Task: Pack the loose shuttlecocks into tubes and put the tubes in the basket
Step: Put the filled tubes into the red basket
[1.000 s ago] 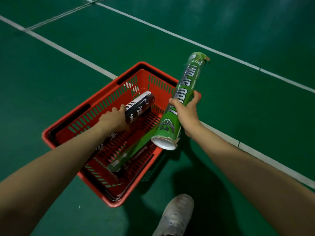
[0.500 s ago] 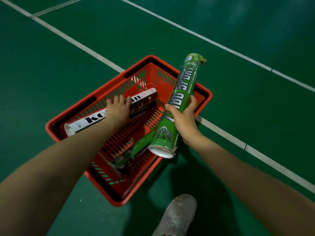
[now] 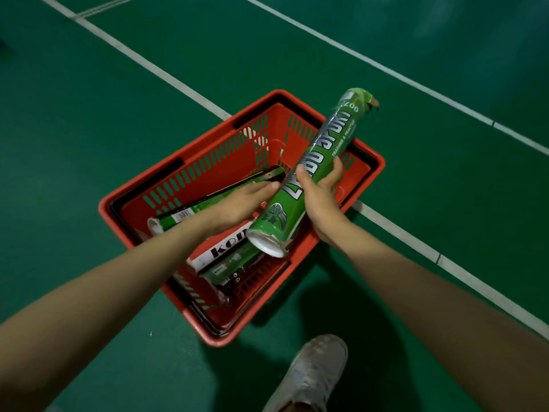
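Red basket (image 3: 190, 171) sits on the green court floor (image 3: 89, 114), straddling a white court line (image 3: 166, 75).

Right hand (image 3: 322, 200): fingers (image 3: 337, 173) wrapped round the middle of a green tube (image 3: 315, 171), thumb on the near side, closed firmly on it. Tube is tilted, its white-capped lower end (image 3: 267, 246) over the basket's interior and nearest the camera, its upper end (image 3: 359, 98) reaching out past the far rim. Torn wrapping shows at that upper end.

Left hand (image 3: 240, 200): flat and extended over the basket, fingers straight and loosely together, tips just beside the green tube's lower half. Whether they touch it cannot be told. Hand grips nothing visible; palm faces down above the tubes already in the basket.

Inside the basket:
- a green-and-black tube (image 3: 214, 200) lying along the left wall, white end (image 3: 154, 226) toward the near left corner, partly under the left forearm;
- a white tube (image 3: 219, 251) with black lettering, lying beside it, partly hidden by the left wrist;
- a dark tube (image 3: 234, 269) with green markings, lowest and nearest the right wall.
All three lie roughly parallel, lengthwise.

A pale shoe (image 3: 309, 376) stands on the floor near the basket's near corner. No loose shuttlecocks visible.
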A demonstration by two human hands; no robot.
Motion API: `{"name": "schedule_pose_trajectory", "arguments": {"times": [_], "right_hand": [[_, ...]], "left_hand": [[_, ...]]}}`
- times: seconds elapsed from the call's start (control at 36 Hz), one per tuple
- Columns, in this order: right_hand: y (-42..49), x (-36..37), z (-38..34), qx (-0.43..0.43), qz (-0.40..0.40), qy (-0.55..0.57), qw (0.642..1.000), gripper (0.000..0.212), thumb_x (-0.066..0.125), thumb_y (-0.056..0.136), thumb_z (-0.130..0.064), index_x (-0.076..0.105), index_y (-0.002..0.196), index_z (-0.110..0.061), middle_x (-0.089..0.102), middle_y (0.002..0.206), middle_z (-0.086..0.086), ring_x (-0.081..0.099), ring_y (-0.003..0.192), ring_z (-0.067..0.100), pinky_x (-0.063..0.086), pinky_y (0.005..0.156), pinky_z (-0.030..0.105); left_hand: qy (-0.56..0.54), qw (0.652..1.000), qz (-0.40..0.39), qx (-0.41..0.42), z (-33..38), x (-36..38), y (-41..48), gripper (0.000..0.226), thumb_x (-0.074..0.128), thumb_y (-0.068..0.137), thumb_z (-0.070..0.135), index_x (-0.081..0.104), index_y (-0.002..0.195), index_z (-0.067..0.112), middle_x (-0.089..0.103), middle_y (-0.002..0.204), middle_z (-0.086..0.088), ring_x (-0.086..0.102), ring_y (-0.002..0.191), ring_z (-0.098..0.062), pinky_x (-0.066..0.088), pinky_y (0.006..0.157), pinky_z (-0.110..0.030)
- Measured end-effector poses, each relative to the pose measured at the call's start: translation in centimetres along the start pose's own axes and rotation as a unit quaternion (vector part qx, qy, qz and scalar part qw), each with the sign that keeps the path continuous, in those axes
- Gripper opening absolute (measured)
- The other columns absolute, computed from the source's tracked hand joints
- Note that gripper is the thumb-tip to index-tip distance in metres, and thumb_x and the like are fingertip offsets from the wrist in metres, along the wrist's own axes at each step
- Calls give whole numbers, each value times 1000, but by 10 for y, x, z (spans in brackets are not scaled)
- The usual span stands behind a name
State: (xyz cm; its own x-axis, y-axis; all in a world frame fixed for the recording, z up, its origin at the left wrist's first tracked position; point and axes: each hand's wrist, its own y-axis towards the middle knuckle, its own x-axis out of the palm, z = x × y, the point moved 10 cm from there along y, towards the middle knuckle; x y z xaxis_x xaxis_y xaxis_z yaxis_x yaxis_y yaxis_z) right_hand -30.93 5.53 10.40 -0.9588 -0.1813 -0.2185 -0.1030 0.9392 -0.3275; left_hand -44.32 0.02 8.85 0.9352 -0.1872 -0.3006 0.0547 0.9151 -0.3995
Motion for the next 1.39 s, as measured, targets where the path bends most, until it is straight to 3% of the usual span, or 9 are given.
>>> {"name": "schedule_pose_trajectory", "arguments": {"times": [0.11, 0.25, 0.33, 0.44, 0.61, 0.69, 0.86, 1.06, 1.39], "right_hand": [[-8, 20, -7, 15, -31, 34, 999, 81, 55, 88, -50, -5, 142, -48, 20, 153, 14, 40, 130, 33, 39, 104, 55], [-14, 38, -4, 20, -97, -33, 995, 81, 58, 71, -66, 1, 128, -64, 10, 158, 10, 27, 139, 30, 37, 106, 53], [-13, 37, -6, 8, -116, -72, 991, 83, 64, 77, -50, 2, 131, -62, 20, 155, 10, 26, 140, 31, 37, 106, 54], [-6, 36, -10, -16, -145, -156, 977, 78, 60, 91, -29, 7, 144, -50, 10, 158, 8, 19, 142, 33, 27, 110, 60], [-11, 44, -3, -56, -202, -303, 930, 66, 52, 97, -24, 15, 149, -40, 13, 152, 8, 43, 123, 26, 40, 81, 15], [-16, 51, 9, -44, -230, -351, 906, 68, 50, 98, -27, 8, 150, -38, 8, 155, 11, 41, 129, 30, 41, 91, 28], [-19, 64, 37, -82, -276, -523, 802, 65, 44, 99, -36, 7, 152, -29, 15, 158, 10, 12, 145, 30, 20, 115, 49], [-18, 55, 36, -148, -167, -670, 708, 48, 32, 100, -40, 35, 141, -13, 45, 139, 14, 37, 131, 32, 22, 112, 53], [-16, 43, 23, -186, -134, -646, 728, 39, 41, 97, -36, 51, 125, -11, 55, 123, 11, 46, 119, 29, 33, 105, 49]], "left_hand": [[-249, 967, -35, -38, -7, 8, -11, 69, 59, 85, 50, 34, 144, 26, 47, 143, -3, 53, 123, -25, 42, 105, -46], [-202, 979, -39, -14, -8, -2, -21, 79, 70, 80, 39, 27, 145, 35, 51, 137, -6, 62, 110, -26, 53, 88, -38], [-83, 996, -15, 0, -19, -19, -32, 85, 72, 74, 50, 24, 144, 45, 36, 149, 2, 46, 128, -20, 41, 103, -37], [78, 996, 24, 46, -18, -33, -51, 77, 63, 88, 35, 17, 149, 35, 33, 141, 11, 40, 115, 1, 37, 86, -3], [271, 960, 63, 24, -32, -39, -70, 78, 56, 89, 46, 6, 149, 41, 31, 146, -5, 49, 115, -18, 49, 90, -31], [393, 917, 70, 13, -28, -39, -74, 77, 51, 90, 50, 1, 148, 42, 29, 147, -4, 53, 108, -15, 50, 69, -23], [494, 866, 66, -38, -47, -25, -49, 75, 44, 90, 59, -3, 147, 45, 30, 146, -10, 56, 109, -27, 54, 67, -32], [494, 862, 33, -109, -75, -5, -30, 76, 49, 93, 49, -5, 147, 45, 18, 152, -13, 37, 128, -42, 45, 94, -50], [388, 909, 30, -148, -59, 1, -18, 56, 52, 92, 46, 34, 142, 27, 26, 149, -16, 26, 136, -39, 30, 109, -55]]}}
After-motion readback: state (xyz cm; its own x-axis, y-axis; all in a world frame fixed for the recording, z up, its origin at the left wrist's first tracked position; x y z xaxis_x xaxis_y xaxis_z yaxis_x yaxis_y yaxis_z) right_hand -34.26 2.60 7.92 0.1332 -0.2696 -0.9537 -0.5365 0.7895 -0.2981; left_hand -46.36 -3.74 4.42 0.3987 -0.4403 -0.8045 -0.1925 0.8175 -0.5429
